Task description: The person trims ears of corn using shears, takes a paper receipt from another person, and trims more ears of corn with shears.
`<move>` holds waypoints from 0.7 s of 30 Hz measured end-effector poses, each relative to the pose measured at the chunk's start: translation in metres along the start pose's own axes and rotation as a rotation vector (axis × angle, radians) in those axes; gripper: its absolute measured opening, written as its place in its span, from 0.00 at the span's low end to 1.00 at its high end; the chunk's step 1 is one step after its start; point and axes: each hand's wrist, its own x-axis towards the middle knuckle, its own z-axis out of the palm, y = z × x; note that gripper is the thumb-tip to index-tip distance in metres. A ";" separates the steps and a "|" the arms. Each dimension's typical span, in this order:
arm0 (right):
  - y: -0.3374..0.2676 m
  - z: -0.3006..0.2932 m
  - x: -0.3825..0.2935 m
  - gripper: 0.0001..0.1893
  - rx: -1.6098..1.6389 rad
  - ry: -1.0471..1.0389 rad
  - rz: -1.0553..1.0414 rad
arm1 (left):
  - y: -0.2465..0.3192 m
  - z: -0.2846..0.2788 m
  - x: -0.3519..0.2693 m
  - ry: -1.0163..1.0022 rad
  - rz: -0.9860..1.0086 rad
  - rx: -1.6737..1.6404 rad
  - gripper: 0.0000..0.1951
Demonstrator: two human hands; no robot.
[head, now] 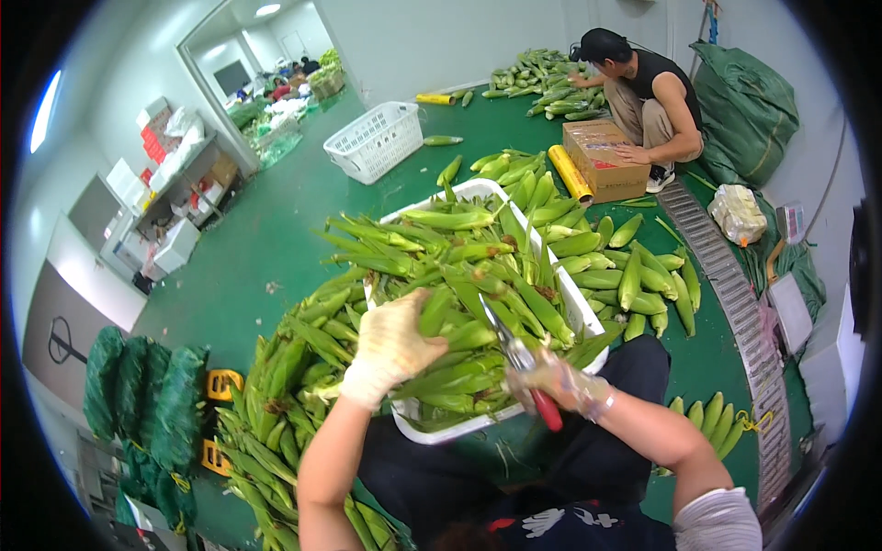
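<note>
My left hand (397, 344), in a pale work glove, rests on husked corn ears in a white plastic crate (582, 303) between my knees; its fingers are around a green ear of corn (435, 310). In my right hand (558, 381), under a clear plastic glove, is a pair of red-handled pruning shears (513, 348), their metal blades pointing up and left over the corn. More ears in green husks (510, 296) heap above the crate's rim. Loose ears lie piled on the floor to the left (282, 399) and to the right (641, 275) of the crate.
A person (654, 96) squats at the back right by a cardboard box (603, 162) and a corn pile. A white basket (375, 141) stands behind the crate. A metal roller track (730, 303) curves along the right. Filled green mesh sacks (176, 406) stand at left.
</note>
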 end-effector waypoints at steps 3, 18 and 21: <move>0.013 0.020 -0.034 0.11 -0.002 -0.094 0.126 | -0.015 -0.032 -0.014 0.357 -0.117 -0.600 0.29; 0.088 0.015 0.009 0.20 0.683 -0.425 0.553 | -0.076 0.055 -0.113 0.763 0.361 -1.617 0.19; 0.057 0.012 0.007 0.21 0.824 -0.521 0.731 | -0.102 0.030 -0.112 0.074 0.906 -1.411 0.17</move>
